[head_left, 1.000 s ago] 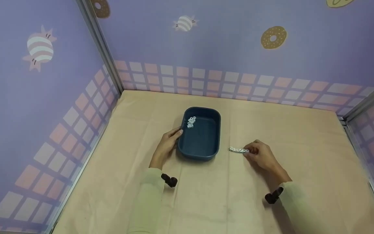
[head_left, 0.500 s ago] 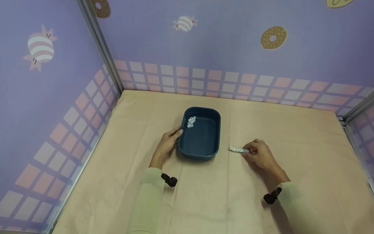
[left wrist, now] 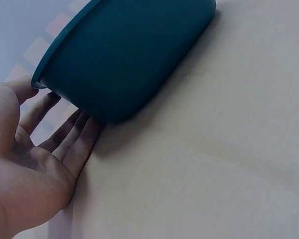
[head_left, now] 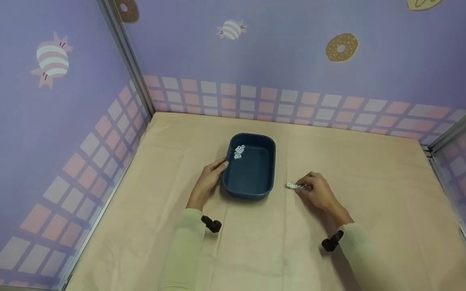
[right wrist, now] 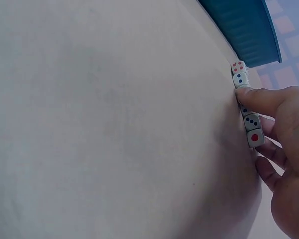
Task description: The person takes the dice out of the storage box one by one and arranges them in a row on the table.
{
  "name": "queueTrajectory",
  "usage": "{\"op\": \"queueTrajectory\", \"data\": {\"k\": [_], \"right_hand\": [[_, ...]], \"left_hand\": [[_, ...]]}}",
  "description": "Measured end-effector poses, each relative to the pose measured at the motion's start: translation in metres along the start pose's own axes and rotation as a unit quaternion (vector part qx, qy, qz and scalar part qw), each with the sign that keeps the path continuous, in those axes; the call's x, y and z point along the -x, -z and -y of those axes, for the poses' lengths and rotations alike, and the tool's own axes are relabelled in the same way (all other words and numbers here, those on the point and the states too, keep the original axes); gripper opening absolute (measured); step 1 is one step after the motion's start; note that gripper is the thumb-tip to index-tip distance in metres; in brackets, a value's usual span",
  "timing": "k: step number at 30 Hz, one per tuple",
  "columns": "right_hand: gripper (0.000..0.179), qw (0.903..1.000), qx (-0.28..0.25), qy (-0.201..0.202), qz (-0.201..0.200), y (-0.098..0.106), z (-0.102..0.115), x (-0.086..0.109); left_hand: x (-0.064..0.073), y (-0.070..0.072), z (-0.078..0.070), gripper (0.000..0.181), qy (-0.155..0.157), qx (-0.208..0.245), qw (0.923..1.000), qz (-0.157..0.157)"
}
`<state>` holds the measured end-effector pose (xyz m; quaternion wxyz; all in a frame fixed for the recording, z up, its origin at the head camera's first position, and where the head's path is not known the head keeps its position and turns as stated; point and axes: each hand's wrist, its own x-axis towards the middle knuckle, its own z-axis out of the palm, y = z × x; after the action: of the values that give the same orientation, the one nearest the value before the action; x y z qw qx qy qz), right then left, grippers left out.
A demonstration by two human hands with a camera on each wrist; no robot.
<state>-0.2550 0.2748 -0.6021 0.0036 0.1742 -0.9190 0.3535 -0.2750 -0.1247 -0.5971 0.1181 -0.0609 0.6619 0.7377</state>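
A deep blue rectangular plastic box (head_left: pixel 249 173) stands on the covered table, with several white dice (head_left: pixel 239 152) clustered inside by its left wall. My left hand (head_left: pixel 208 180) holds the box's left side, thumb at the rim and fingers against the outer wall (left wrist: pixel 124 64). Just right of the box, several more dice (head_left: pixel 292 186) lie in a straight row on the cloth. My right hand (head_left: pixel 317 192) pinches this row near its middle, thumb on the near side and fingers behind. In the right wrist view, the end die (right wrist: pixel 255 138) shows one red pip; the thumb hides part of the row.
A beige cloth (head_left: pixel 249 250) covers the table. Patterned purple walls (head_left: pixel 281 60) enclose the back and both sides. Each wrist carries a small black camera mount (head_left: pixel 212 224).
My right hand has slid left along the row of dice, from its right end toward its middle. The row, the box and my left hand stay in place.
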Motion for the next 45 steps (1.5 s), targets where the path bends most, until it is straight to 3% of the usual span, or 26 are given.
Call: {"op": "queueTrajectory", "data": {"k": [15,21,26,31,38,45], "right_hand": [[0.020,0.9997,-0.011,-0.014,0.013,0.001,0.001,-0.002],[0.029,0.9996,-0.027,0.001,-0.010,0.005,0.014,-0.007],[0.026,0.9950,-0.075,0.036,-0.057,0.005,0.039,-0.021],[0.020,0.9853,-0.120,0.065,-0.102,-0.006,0.070,-0.042],[0.015,0.9728,-0.165,0.077,-0.144,-0.034,0.112,-0.078],[0.020,0.9664,-0.188,0.079,-0.156,-0.063,0.138,-0.108]], "left_hand": [[0.001,0.002,0.000,0.053,-0.011,-0.002,0.9999,0.002],[0.002,0.002,-0.002,0.051,-0.011,0.001,0.9999,0.005],[0.001,0.002,-0.002,0.053,-0.010,0.016,0.9997,0.014],[-0.001,0.001,-0.001,0.053,-0.007,-0.002,1.0000,0.007],[0.001,0.000,0.000,0.051,-0.015,-0.036,0.9992,-0.009],[0.002,-0.002,-0.001,0.053,-0.014,-0.024,0.9996,-0.001]]}}
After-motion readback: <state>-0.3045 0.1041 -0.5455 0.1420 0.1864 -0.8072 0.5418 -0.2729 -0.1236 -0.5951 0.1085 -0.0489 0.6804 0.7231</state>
